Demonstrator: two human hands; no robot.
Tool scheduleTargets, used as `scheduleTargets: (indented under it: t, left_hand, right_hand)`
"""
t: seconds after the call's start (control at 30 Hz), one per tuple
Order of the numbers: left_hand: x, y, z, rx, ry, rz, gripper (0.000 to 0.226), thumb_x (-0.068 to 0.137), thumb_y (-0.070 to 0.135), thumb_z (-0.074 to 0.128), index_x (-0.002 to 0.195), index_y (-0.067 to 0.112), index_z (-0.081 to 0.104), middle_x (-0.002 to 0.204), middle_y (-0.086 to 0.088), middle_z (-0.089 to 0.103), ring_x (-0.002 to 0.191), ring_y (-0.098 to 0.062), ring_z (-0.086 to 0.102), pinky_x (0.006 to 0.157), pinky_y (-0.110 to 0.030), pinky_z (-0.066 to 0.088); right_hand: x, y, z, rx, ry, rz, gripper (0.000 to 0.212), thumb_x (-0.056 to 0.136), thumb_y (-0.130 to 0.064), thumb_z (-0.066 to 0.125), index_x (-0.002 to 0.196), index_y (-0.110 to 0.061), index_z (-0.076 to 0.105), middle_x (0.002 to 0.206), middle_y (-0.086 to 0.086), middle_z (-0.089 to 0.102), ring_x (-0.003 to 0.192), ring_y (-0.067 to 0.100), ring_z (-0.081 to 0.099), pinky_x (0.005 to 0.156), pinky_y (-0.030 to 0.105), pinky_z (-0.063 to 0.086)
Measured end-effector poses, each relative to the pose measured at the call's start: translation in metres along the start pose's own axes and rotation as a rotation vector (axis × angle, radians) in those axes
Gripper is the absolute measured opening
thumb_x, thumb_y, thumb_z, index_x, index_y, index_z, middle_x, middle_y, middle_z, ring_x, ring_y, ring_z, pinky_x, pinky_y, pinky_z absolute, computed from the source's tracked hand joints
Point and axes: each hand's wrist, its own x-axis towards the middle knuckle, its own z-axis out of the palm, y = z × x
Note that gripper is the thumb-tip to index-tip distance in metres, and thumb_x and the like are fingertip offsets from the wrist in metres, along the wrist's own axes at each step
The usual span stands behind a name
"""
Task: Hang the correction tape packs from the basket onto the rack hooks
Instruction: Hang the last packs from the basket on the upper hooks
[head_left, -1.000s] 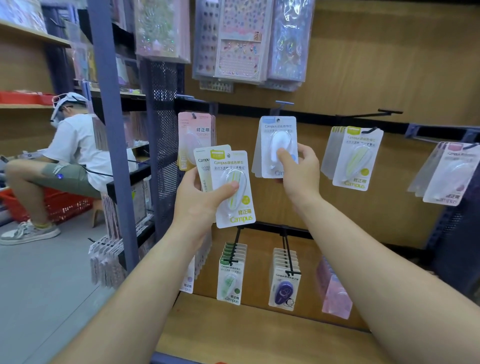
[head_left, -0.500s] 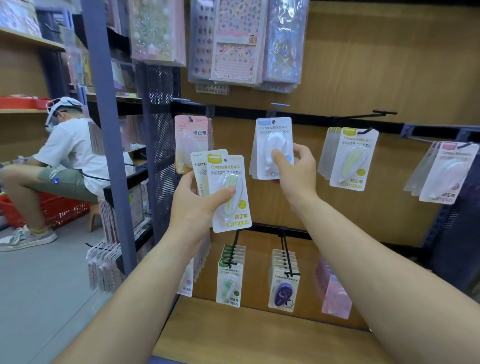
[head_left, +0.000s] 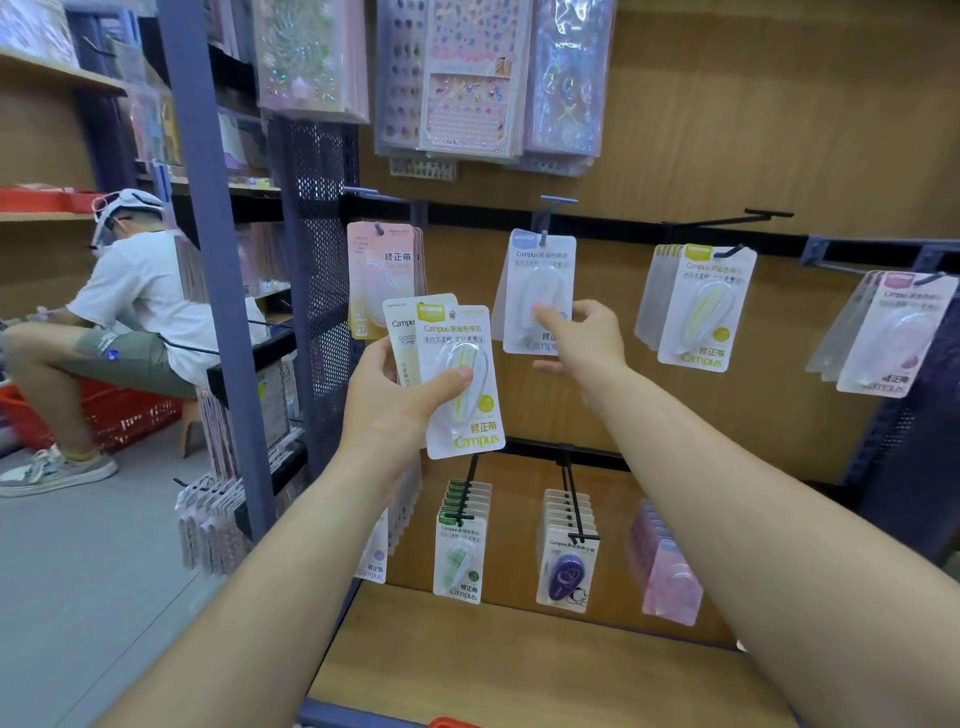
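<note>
Work stands at the hanging step, judging by how things lie. The left hand (head_left: 395, 405) holds a small fan of carded correction tape packs in front of the rack, fingers curled behind them and the thumb pressed on the clear blister of the front one, a white card with a yellow-green header and a yellow-striped dispenser (head_left: 462, 364). The right hand (head_left: 587, 338) is up at a white, blue-headed pack (head_left: 540, 280) that hangs by its punched hole on the grey metal hook (head_left: 543, 236) of the black rail (head_left: 623, 228). Its forefinger lies on the blister and the thumb shows just under the card's lower edge; whether it pinches the card or only steadies it I cannot tell. The next move probably calls for the right hand to take the front yellow-green pack, line its hole up with the tip of the black hook (head_left: 727, 253) bearing matching yellow-green packs (head_left: 701, 312) further right, and slide it on squarely.
</note>
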Motion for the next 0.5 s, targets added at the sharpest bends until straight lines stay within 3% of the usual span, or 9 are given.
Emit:
scheduleTargets:
  t: [0.07,0.13,0.2,0.3,0.4,0.5]
  left_hand:
    - [-0.003,0.002,0.003,0.002,-0.011,0.002,0.054,0.079,0.014,0.087,0.127,0.017,0.062,0.115,0.005,0.076,0.102,-0.013,0.074,0.088,-0.038,0.061]
    - [-0.006,0.003,0.007,-0.005,-0.031,0.006,0.050,0.080,0.012,0.086,0.125,0.017,0.064,0.114,0.005,0.076,0.101,-0.012,0.075,0.086,-0.036,0.062]
    - [-0.009,0.005,0.013,-0.014,-0.058,0.003,0.047,0.081,0.012,0.085,0.123,0.017,0.065,0.112,0.006,0.077,0.099,-0.011,0.075,0.082,-0.032,0.062]
    - [-0.016,0.006,0.025,-0.031,-0.092,-0.012,0.041,0.081,0.012,0.085,0.118,0.018,0.067,0.109,0.006,0.078,0.098,-0.014,0.076,0.079,-0.032,0.063]
    - [-0.024,0.006,0.043,-0.069,-0.116,-0.053,0.038,0.082,0.014,0.084,0.116,0.017,0.069,0.108,0.002,0.079,0.099,-0.022,0.076,0.081,-0.044,0.062]
    - [-0.035,0.006,0.063,-0.085,-0.164,-0.067,0.042,0.083,0.018,0.084,0.121,0.016,0.067,0.109,0.000,0.079,0.100,-0.024,0.076,0.084,-0.045,0.062]
  right_hand:
    - [-0.005,0.005,-0.005,-0.062,0.000,0.065,0.050,0.096,-0.038,0.069,0.136,-0.016,0.049,0.125,-0.002,0.060,0.099,0.017,0.066,0.082,0.037,0.062]
    - [-0.015,0.008,-0.014,-0.201,0.045,0.027,0.060,0.097,-0.042,0.066,0.145,-0.015,0.042,0.127,-0.005,0.052,0.103,0.016,0.056,0.081,0.032,0.051]
    - [-0.036,0.010,-0.025,-0.180,0.061,-0.052,0.043,0.100,-0.040,0.061,0.136,-0.020,0.052,0.122,-0.006,0.060,0.102,0.016,0.060,0.075,0.027,0.048]
    - [-0.074,0.008,-0.042,0.029,-0.144,-0.040,0.015,0.103,-0.030,0.058,0.107,-0.019,0.067,0.099,-0.001,0.074,0.091,0.016,0.070,0.074,0.032,0.057]
    - [-0.102,0.009,-0.058,0.092,-0.303,-0.034,0.020,0.097,-0.031,0.069,0.109,-0.016,0.068,0.104,0.005,0.076,0.091,0.017,0.075,0.068,0.029,0.060]
    - [-0.112,0.011,-0.076,0.065,-0.249,-0.078,0.035,0.083,-0.029,0.085,0.113,-0.021,0.067,0.106,0.003,0.075,0.095,0.017,0.075,0.079,0.034,0.062]
